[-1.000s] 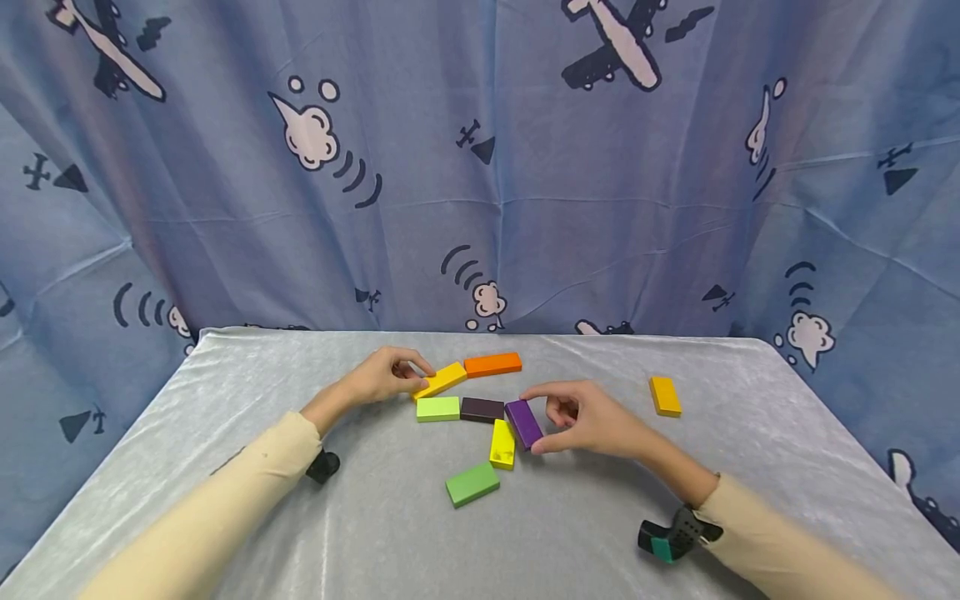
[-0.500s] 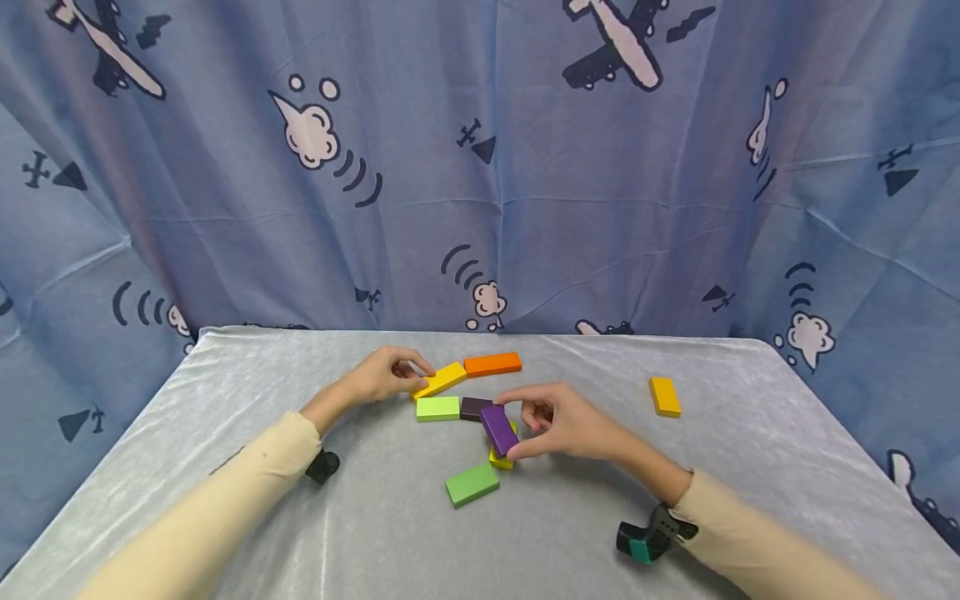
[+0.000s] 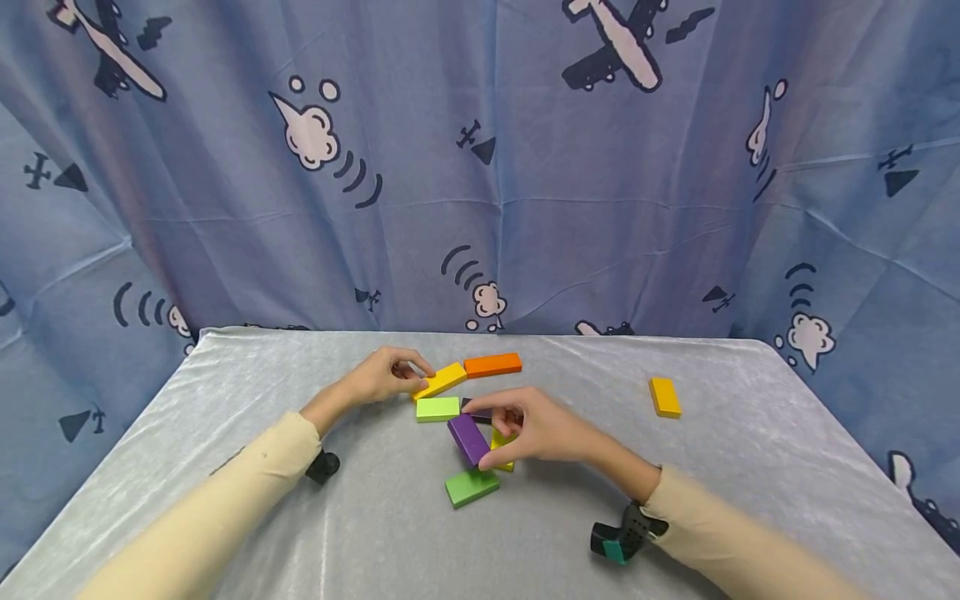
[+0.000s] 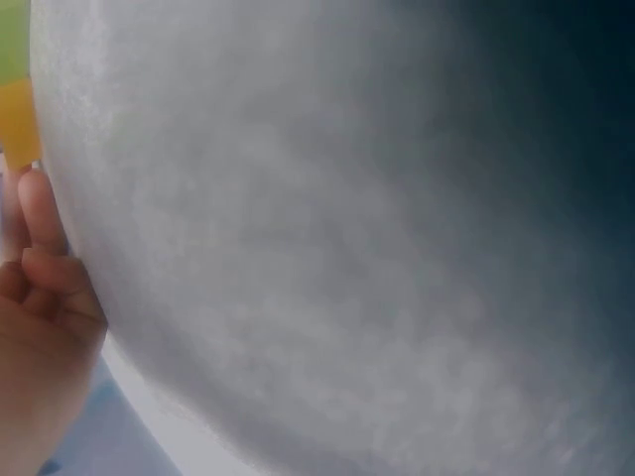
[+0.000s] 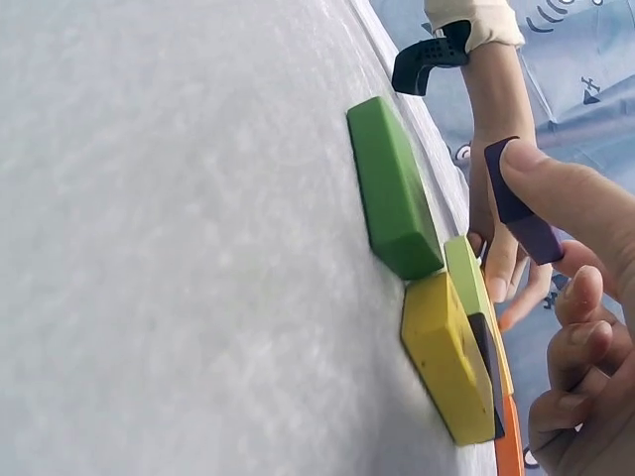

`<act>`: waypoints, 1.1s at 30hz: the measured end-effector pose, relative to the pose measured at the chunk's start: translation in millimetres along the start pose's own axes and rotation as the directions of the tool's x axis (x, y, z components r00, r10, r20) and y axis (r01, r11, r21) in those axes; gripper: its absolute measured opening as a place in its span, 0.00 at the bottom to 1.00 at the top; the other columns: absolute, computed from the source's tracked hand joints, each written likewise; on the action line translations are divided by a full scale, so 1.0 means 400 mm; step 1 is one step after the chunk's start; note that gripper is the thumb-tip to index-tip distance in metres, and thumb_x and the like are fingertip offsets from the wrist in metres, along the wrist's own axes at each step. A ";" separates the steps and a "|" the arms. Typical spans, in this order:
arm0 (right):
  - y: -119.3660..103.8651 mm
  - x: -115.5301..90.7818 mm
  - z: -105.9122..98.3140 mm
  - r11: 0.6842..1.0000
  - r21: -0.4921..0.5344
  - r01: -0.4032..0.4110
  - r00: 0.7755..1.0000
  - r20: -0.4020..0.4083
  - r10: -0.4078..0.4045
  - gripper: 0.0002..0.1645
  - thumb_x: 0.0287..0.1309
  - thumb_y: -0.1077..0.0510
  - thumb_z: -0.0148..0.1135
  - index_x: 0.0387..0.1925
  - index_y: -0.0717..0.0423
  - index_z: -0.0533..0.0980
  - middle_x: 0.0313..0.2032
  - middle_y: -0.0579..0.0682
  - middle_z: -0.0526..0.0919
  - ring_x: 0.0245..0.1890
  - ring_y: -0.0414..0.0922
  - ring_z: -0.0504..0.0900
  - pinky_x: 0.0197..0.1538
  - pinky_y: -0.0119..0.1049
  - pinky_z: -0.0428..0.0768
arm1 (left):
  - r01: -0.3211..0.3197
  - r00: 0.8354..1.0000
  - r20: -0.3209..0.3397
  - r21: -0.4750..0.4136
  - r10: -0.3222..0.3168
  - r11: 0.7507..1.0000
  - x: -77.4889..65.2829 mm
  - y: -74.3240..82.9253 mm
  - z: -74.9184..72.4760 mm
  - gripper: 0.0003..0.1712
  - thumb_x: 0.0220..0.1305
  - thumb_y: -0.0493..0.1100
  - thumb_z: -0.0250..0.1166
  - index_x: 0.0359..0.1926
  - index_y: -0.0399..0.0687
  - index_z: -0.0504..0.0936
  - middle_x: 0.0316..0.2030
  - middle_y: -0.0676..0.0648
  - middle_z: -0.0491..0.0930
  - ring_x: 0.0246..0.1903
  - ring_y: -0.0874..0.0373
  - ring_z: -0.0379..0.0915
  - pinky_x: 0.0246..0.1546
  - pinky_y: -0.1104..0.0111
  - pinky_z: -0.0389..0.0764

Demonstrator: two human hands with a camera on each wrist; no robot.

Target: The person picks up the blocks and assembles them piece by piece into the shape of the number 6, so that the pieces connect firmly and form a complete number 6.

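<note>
My right hand [image 3: 536, 427] pinches a purple block [image 3: 468, 440] between thumb and fingertip. In the right wrist view the purple block [image 5: 521, 203] is up off the cloth. My left hand [image 3: 384, 377] holds the near end of a yellow-orange block [image 3: 447, 378], which meets an orange block [image 3: 492, 365] at its far end. In front of these lie a lime block [image 3: 438, 409] and a dark brown block [image 3: 484, 416], end to end. A bright yellow block [image 3: 505, 463] is partly hidden by my right hand. Nearest me lies a green block [image 3: 472, 490].
Another yellow-orange block [image 3: 665, 397] lies apart at the right. Everything lies on a table with a pale grey cloth [image 3: 375, 517]. A blue patterned curtain [image 3: 420, 167] hangs behind the far edge.
My right hand has carried the purple block leftward, from beside the dark and yellow blocks to just left of the yellow one, above the green block. My left hand has stayed put.
</note>
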State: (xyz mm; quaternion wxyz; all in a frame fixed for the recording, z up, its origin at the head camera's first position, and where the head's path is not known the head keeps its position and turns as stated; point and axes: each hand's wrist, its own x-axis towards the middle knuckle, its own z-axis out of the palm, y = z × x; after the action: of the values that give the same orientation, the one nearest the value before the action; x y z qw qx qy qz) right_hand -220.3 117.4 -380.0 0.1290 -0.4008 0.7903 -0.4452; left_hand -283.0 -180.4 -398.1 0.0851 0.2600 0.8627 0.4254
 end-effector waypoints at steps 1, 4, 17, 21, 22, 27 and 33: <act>0.000 0.004 0.002 1.000 0.004 0.002 1.000 0.007 -0.002 0.35 0.45 0.53 0.84 0.57 0.54 0.82 0.22 0.43 0.71 0.24 0.38 0.67 0.28 0.30 0.64 | 0.003 1.000 -0.001 0.001 -0.003 1.000 0.001 0.000 0.000 0.10 0.66 0.34 0.70 0.47 0.39 0.88 0.38 0.44 0.86 0.32 0.55 0.78 0.34 0.64 0.77; -0.001 0.014 0.009 1.000 0.020 0.010 0.999 0.032 -0.010 0.35 0.46 0.53 0.84 0.57 0.54 0.82 0.22 0.45 0.71 0.23 0.38 0.66 0.28 0.30 0.63 | 0.008 1.000 -0.001 -0.001 -0.008 1.000 0.001 -0.001 0.001 0.10 0.66 0.34 0.70 0.48 0.39 0.88 0.39 0.44 0.86 0.32 0.55 0.78 0.33 0.65 0.77; -0.013 0.054 0.046 0.998 0.055 0.010 0.991 0.132 -0.017 0.33 0.48 0.54 0.83 0.57 0.48 0.82 0.23 0.42 0.69 0.23 0.38 0.65 0.28 0.30 0.64 | 0.015 1.000 -0.002 0.002 -0.015 1.000 0.000 -0.001 0.002 0.10 0.66 0.34 0.69 0.48 0.39 0.88 0.38 0.46 0.86 0.31 0.56 0.77 0.32 0.65 0.76; -0.019 0.066 0.059 0.998 0.042 0.036 0.988 0.146 -0.041 0.33 0.47 0.53 0.84 0.57 0.50 0.82 0.22 0.41 0.69 0.23 0.37 0.66 0.29 0.30 0.64 | 0.020 1.000 0.000 0.010 -0.020 1.000 0.000 0.001 0.001 0.10 0.67 0.34 0.69 0.48 0.40 0.88 0.36 0.47 0.86 0.31 0.56 0.77 0.32 0.65 0.76; -0.021 0.069 0.062 0.999 0.038 0.038 0.988 0.148 -0.044 0.33 0.47 0.53 0.84 0.57 0.50 0.82 0.22 0.41 0.69 0.23 0.36 0.66 0.29 0.30 0.64 | 0.021 1.000 0.000 0.009 -0.021 1.000 0.000 0.001 0.002 0.10 0.66 0.34 0.69 0.48 0.40 0.88 0.36 0.47 0.86 0.31 0.56 0.78 0.32 0.65 0.76; -0.029 0.082 0.074 1.000 0.014 0.024 0.985 0.169 -0.026 0.33 0.46 0.51 0.84 0.57 0.47 0.83 0.22 0.41 0.68 0.23 0.36 0.66 0.31 0.30 0.64 | 0.010 1.000 0.004 0.000 -0.010 1.000 0.002 -0.004 0.001 0.10 0.66 0.34 0.69 0.48 0.38 0.87 0.34 0.46 0.86 0.31 0.57 0.79 0.32 0.65 0.76; -0.034 0.098 0.089 0.999 -0.017 0.036 0.978 0.208 -0.032 0.33 0.46 0.51 0.84 0.56 0.45 0.83 0.21 0.40 0.65 0.22 0.35 0.63 0.30 0.29 0.63 | 0.000 1.000 0.006 -0.003 0.000 1.000 0.004 -0.007 0.000 0.10 0.66 0.34 0.70 0.48 0.37 0.87 0.34 0.45 0.87 0.30 0.57 0.78 0.31 0.65 0.75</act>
State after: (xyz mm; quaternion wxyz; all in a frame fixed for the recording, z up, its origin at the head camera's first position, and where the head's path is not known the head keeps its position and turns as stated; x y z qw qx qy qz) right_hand -218.5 63.0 -383.4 0.1991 -0.4598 0.7701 -0.3948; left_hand -285.2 -180.9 -400.2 0.0878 0.2611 0.8619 0.4258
